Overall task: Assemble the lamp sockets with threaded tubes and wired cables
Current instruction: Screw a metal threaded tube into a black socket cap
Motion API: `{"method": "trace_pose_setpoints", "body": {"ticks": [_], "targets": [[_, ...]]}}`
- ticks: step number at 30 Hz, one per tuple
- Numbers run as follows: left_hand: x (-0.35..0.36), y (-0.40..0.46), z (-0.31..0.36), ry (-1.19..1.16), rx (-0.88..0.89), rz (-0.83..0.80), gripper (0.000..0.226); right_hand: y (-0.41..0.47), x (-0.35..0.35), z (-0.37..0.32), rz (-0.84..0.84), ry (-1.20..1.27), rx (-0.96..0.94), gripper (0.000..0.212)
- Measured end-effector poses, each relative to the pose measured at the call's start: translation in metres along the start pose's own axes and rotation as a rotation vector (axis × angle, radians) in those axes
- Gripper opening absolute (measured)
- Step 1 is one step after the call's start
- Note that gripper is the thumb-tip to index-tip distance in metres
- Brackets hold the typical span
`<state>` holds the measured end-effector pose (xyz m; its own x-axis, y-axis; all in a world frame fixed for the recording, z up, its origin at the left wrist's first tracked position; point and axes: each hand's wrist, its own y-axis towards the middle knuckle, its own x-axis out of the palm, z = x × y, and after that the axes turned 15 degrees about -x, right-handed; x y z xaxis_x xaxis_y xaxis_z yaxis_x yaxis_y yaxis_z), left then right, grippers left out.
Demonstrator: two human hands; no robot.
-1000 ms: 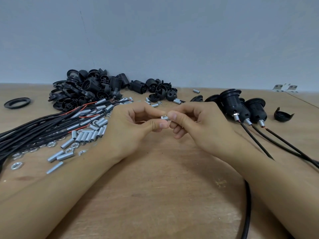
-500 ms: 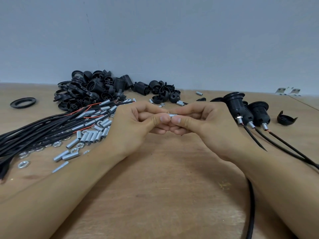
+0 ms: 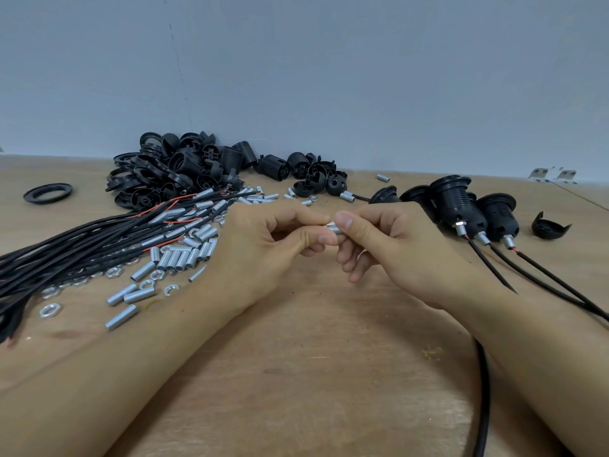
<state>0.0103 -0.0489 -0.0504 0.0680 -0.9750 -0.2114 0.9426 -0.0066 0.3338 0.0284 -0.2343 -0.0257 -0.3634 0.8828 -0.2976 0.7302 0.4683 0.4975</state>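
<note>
The wooden table (image 3: 313,374) is laid out like a production line: a bundle of wired cables (image 3: 82,239) and a heap of black socket parts (image 3: 184,169) on the left as stock, finished sockets (image 3: 461,209) set aside on the right with their cables trailing. Loose threaded tubes (image 3: 178,258) and nuts (image 3: 50,310) lie within easy reach. Above the table's middle, the left hand (image 3: 260,249) and right hand (image 3: 395,245) each pinch one small threaded tube (image 3: 333,229) between thumb and forefinger, probably to twist a nut on, though none is visible.

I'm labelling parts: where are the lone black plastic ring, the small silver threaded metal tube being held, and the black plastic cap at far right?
lone black plastic ring (image 3: 30,196), head view, left rim
small silver threaded metal tube (image 3: 333,228), head view, exposed middle
black plastic cap (image 3: 549,227), head view, outer wall
</note>
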Motion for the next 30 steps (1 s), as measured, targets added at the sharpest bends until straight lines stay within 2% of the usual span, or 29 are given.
{"method": "trace_pose_setpoints", "body": {"ticks": [4, 6, 12, 16, 20, 23, 27, 30], "targets": [[0.0, 0.003, 0.0, 0.054, 0.053, 0.049, 0.024, 0.001, -0.001, 0.001, 0.04, 0.16, 0.041, 0.008], [0.0, 0.003, 0.002, 0.014, 0.051, 0.035, 0.031, 0.001, -0.002, 0.001, 0.073, 0.228, 0.041, 0.011], [-0.001, 0.004, 0.005, -0.012, 0.079, 0.06, 0.014, 0.002, -0.003, 0.001, 0.056, 0.286, 0.049, 0.021], [-0.002, 0.005, 0.006, 0.027, 0.104, 0.092, 0.021, 0.001, -0.003, -0.002, 0.067, 0.115, -0.041, 0.01], [0.0, 0.003, 0.007, -0.003, 0.099, 0.069, 0.023, -0.002, -0.004, -0.004, 0.108, -0.077, -0.124, 0.014], [0.0, 0.003, 0.008, -0.068, 0.052, 0.049, 0.019, -0.002, -0.003, -0.005, 0.104, -0.076, -0.131, 0.014], [0.0, 0.003, 0.008, 0.028, 0.121, 0.093, 0.021, 0.0, -0.004, -0.004, 0.063, 0.013, -0.084, 0.011], [0.0, 0.004, 0.009, -0.035, 0.024, 0.054, 0.019, -0.001, -0.003, -0.003, 0.055, -0.106, -0.174, 0.013]]}}
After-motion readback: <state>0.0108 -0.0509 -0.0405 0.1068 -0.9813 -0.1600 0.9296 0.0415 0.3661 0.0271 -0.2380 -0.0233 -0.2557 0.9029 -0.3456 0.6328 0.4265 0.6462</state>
